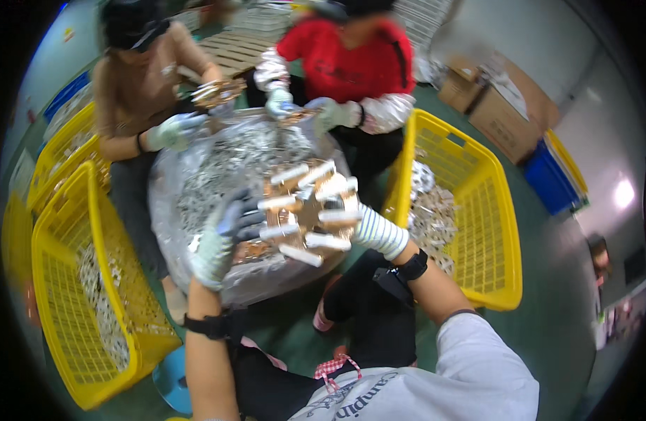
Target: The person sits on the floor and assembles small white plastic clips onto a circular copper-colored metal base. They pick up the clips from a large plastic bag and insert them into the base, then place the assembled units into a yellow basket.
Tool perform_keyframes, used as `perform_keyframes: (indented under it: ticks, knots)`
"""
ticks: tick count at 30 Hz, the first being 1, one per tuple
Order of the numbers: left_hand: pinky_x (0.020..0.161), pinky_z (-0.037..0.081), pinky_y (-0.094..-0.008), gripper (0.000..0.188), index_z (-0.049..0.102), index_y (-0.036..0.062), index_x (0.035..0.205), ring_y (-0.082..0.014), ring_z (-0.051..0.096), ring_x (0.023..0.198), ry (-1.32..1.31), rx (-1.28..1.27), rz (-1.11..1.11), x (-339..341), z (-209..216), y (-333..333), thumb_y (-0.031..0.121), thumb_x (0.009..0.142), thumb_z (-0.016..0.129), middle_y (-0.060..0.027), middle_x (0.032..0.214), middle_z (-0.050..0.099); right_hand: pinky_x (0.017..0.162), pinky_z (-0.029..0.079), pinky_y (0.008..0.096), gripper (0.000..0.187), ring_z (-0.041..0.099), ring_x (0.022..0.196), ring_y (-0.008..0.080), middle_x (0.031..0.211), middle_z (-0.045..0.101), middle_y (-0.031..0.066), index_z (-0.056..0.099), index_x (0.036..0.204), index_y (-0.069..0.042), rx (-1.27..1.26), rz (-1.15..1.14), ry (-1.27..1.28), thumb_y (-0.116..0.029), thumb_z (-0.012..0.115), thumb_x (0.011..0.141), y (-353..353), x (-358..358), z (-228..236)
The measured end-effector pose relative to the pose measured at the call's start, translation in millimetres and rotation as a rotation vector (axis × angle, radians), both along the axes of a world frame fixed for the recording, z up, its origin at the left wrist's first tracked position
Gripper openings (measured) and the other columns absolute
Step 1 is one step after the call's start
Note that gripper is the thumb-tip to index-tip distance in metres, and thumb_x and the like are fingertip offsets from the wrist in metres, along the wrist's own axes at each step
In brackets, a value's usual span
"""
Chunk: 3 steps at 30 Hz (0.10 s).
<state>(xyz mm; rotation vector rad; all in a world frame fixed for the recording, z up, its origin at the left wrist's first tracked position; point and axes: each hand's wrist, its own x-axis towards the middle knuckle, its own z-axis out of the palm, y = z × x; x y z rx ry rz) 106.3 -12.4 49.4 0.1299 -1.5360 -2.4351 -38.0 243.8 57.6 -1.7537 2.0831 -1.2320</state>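
Observation:
Above the bagged heap in front of me is a round cluster of copper-coloured flat pieces with white bars point(310, 212) fanned around it. My right hand point(379, 230), in a striped knit glove, grips its right side; the fingers are mostly hidden behind it. On the other side my left hand point(228, 235), in a pale glove with grey fingers, has its fingers stretched out close to the cluster's left edge. Whether they touch it I cannot tell. Beneath lies a large clear plastic bag point(170, 231) full of small silvery pieces point(225, 165), with some copper-coloured ones near its front.
Yellow baskets stand at my right point(507, 238) and left point(53, 309), holding small pieces. Across the bag sit two gloved people, one in a red top point(351, 63), one in brown point(137, 84), both handling copper-coloured pieces. Cardboard boxes point(502, 119) and a blue crate point(551, 179) are at the far right.

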Motion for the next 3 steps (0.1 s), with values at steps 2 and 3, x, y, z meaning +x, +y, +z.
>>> perform_keyframes:
  ticks: [2, 3]
  knots:
    - [0.076, 0.05, -0.0257, 0.068, 0.039, 0.0014, 0.14, -0.0158, 0.06, 0.095, -0.051, -0.029, -0.032, 8, -11, -27, 0.046, 0.093, 0.059, -0.0104, 0.117, 0.059, 0.104, 0.04, 0.0368, 0.039, 0.052, 0.119, 0.0205, 0.128, 0.057, 0.01, 0.057, 0.124, -0.005, -0.141, -0.156, -0.622, -0.014, 0.067, 0.088, 17, 6, 23]
    - [0.076, 0.05, -0.0257, 0.068, 0.039, 0.0014, 0.14, -0.0158, 0.06, 0.095, -0.053, -0.019, -0.098, -9, -18, -9, 0.046, 0.093, 0.059, -0.0104, 0.117, 0.059, 0.101, 0.044, 0.0343, 0.034, 0.058, 0.113, 0.0188, 0.119, 0.065, 0.0067, 0.059, 0.124, -0.001, -0.253, -0.225, -0.753, -0.018, 0.062, 0.094, 39, -6, 27]
